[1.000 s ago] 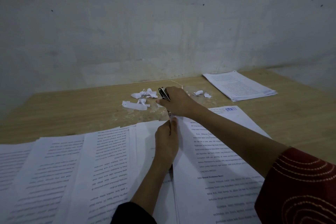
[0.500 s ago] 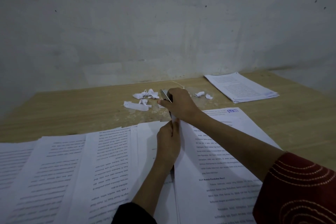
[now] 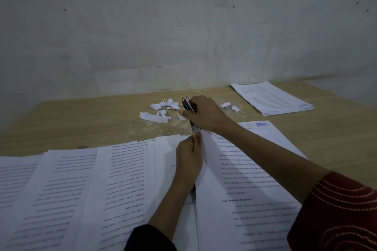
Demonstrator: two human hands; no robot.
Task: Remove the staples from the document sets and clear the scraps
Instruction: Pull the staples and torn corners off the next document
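Note:
My right hand grips a small metal staple remover, whose lower tip meets the top edge of the document set lying in front of me. Just below it, my left hand pinches the top corner of those pages at the spine. The staple itself is hidden by my fingers. Torn white paper scraps lie on the wooden table beyond the hands, with two smaller scraps to the right.
Several loose printed sheets fan out across the near left of the table. A separate stack of papers sits at the back right by the wall. Bare wood shows at the right edge.
Both hands stay at the top corner of the document set; the left hand's pinch has closed up against the tool's tip. The view has shifted slightly.

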